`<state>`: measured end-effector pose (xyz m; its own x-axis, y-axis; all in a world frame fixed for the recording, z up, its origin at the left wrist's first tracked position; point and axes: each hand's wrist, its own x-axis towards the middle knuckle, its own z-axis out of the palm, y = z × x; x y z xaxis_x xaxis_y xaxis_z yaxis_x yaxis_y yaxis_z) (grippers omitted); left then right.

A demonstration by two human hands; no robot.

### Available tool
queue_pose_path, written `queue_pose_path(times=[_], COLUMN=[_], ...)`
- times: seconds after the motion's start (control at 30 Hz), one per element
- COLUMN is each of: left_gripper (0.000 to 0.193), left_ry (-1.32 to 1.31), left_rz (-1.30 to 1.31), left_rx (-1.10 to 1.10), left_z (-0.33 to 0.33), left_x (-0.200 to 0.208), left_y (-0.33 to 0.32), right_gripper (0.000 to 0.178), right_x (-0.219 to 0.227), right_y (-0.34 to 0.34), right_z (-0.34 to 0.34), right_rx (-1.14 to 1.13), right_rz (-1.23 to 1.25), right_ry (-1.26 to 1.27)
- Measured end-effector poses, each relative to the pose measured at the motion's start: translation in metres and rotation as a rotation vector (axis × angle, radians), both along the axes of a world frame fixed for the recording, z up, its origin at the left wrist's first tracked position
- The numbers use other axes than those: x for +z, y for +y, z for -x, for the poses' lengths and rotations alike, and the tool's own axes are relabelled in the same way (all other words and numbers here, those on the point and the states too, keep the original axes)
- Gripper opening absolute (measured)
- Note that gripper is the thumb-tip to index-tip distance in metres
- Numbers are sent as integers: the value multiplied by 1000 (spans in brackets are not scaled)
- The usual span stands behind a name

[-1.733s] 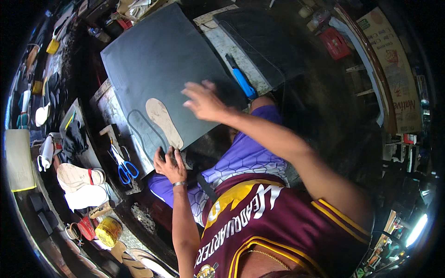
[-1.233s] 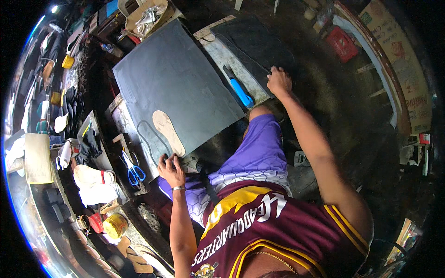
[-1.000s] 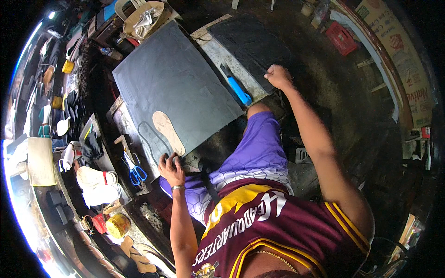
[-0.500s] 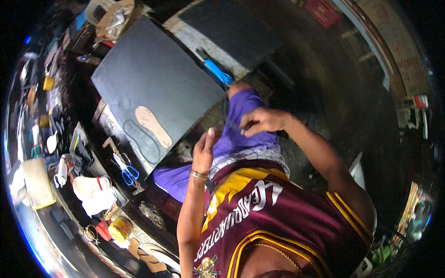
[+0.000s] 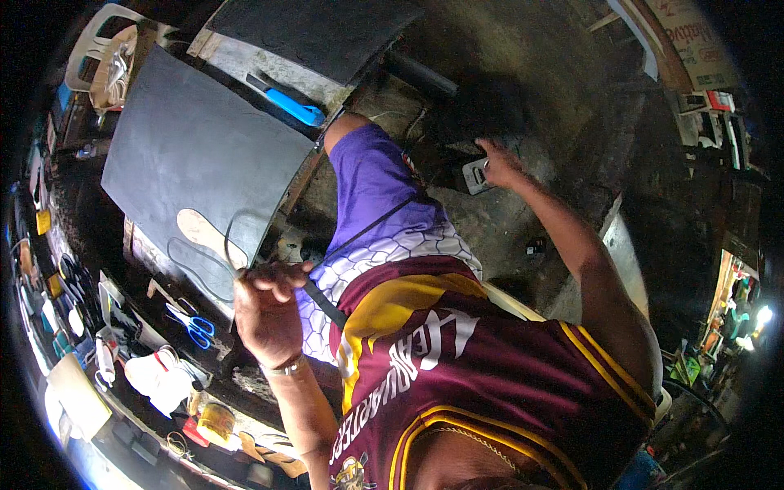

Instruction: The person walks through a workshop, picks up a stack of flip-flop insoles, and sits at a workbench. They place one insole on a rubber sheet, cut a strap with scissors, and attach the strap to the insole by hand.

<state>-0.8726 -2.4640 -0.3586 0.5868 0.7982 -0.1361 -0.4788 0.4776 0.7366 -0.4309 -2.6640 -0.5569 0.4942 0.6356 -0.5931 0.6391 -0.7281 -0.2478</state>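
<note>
My left hand [image 5: 273,306] is raised at the left of my lap, its fingers closed on a thin dark strip [image 5: 232,233] that curves up in a loop. My right hand [image 5: 500,165] reaches out past my right knee, one finger stretched forward. Against it is a small grey block-like object [image 5: 475,176]; whether the fingers grip it is hidden. A large dark sheet [image 5: 196,131] lies at the left, bearing a tan sole-shaped piece [image 5: 200,229] beside a drawn sole outline. Across my purple shorts [image 5: 367,175] runs a thin dark line or cord.
A blue-handled cutter [image 5: 294,106] lies between the sheet and a second dark sheet [image 5: 314,33]. Blue-handled scissors [image 5: 196,327] rest on the cluttered bench at the left, near a yellow tub [image 5: 216,423]. A plastic chair [image 5: 90,49] stands at the far left.
My right hand has moved outward from above my lap to beside the grey object. My left hand has come back and left, with the strip's loop now showing. The view has shifted.
</note>
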Motion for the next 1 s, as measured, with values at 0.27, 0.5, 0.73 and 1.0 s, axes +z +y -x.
queue_pose_path(times=[0.27,0.5,0.73,1.0], left_gripper=[42,38,39,43], left_ry=[120,156,204,268], left_rz=[-189,-241,-263,-291], left_rx=[32,27,45,93], left_z=[-19,-39,-61,-65], left_x=[15,29,38,47], left_y=[-19,-19,-26,-33], right_gripper=[96,88,67,73], right_x=[-223,-243,-226,-231], right_y=[-126,-101,-93,-100], right_z=[-6,6,-17,-9], right_rx=[947,678,801,719], right_rz=[218,439,445,178], right_ry=[-1355,-267,-108,-248])
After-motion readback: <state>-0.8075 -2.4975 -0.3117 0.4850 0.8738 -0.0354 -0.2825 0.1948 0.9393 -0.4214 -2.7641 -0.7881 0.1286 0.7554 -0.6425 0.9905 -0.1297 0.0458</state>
